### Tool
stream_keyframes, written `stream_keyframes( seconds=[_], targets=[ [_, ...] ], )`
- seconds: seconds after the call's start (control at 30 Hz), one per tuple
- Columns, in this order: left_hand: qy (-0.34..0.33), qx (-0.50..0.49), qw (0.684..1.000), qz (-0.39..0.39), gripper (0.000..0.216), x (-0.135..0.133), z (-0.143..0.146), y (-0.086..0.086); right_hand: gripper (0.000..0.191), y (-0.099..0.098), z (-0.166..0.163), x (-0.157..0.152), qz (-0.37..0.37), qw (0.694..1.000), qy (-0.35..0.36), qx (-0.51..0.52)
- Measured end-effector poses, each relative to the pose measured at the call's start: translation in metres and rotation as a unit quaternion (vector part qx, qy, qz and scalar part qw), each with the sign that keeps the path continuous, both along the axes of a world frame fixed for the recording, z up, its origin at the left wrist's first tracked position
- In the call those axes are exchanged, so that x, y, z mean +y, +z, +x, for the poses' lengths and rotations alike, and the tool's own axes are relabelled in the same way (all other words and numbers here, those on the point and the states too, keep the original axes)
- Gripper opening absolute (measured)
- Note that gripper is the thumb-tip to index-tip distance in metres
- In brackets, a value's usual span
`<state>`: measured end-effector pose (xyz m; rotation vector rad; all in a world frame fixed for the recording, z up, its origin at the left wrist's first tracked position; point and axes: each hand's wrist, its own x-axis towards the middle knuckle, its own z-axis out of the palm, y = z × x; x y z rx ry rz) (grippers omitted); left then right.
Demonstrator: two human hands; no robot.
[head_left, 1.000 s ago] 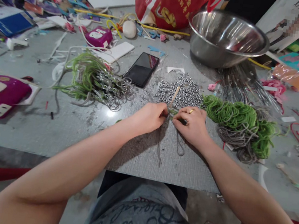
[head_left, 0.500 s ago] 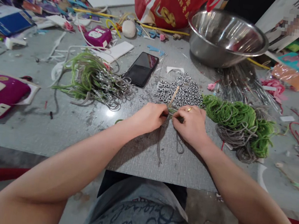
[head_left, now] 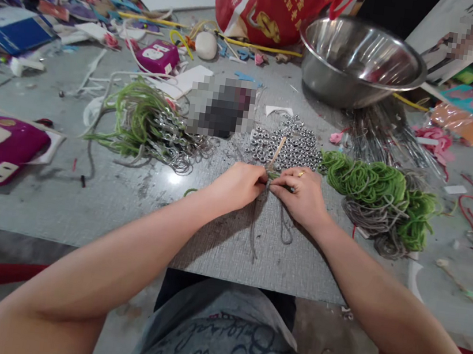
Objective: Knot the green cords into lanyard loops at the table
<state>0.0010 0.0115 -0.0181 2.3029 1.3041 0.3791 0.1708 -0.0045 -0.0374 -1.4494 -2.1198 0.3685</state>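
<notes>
My left hand (head_left: 239,186) and my right hand (head_left: 301,196) meet at the middle of the grey table (head_left: 106,200), both closed in a pinch on a bundle of green and grey cords (head_left: 268,182). Loose grey cord ends (head_left: 284,232) trail from the hands toward me. A thin wooden stick (head_left: 276,151) rises from between my hands. Just behind them lies a heap of small metal nuts (head_left: 293,144). A ring shows on my right hand.
A pile of green and grey cords (head_left: 374,192) lies right of my hands; cords strung with metal rings (head_left: 155,128) lie to the left. A steel bowl (head_left: 359,57), a red bag (head_left: 277,2), a blurred flat object (head_left: 222,107) and a magenta box (head_left: 0,149) surround them.
My hands have drawn slightly closer together on the cord bundle; otherwise nothing has moved.
</notes>
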Motion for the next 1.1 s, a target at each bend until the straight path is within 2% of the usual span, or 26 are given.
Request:
stream_keyframes(
  seconds=[0.4, 0.6, 0.87, 1.03, 1.1],
  targets=[
    [-0.007, 0.011, 1.0, 0.014, 0.017, -0.001, 0.002, -0.003, 0.007, -0.005, 0.005, 0.0, 0.016, 0.999, 0.019, -0.026],
    [-0.011, -0.017, 1.0, -0.008, 0.012, 0.0, 0.0, -0.001, 0.022, -0.001, 0.005, -0.006, 0.017, 0.999, 0.017, -0.033],
    [-0.021, -0.005, 1.0, -0.002, 0.014, 0.002, -0.006, 0.009, 0.009, 0.0, 0.0, -0.005, 0.023, 0.998, 0.019, -0.051],
    [-0.026, 0.032, 0.999, 0.002, 0.014, 0.003, -0.007, 0.011, 0.023, 0.0, -0.001, -0.006, 0.03, 0.997, 0.028, -0.063],
    [-0.033, 0.046, 0.998, 0.005, 0.015, 0.003, -0.006, 0.009, 0.021, 0.0, -0.002, -0.006, 0.024, 0.996, 0.039, -0.071]
  ],
)
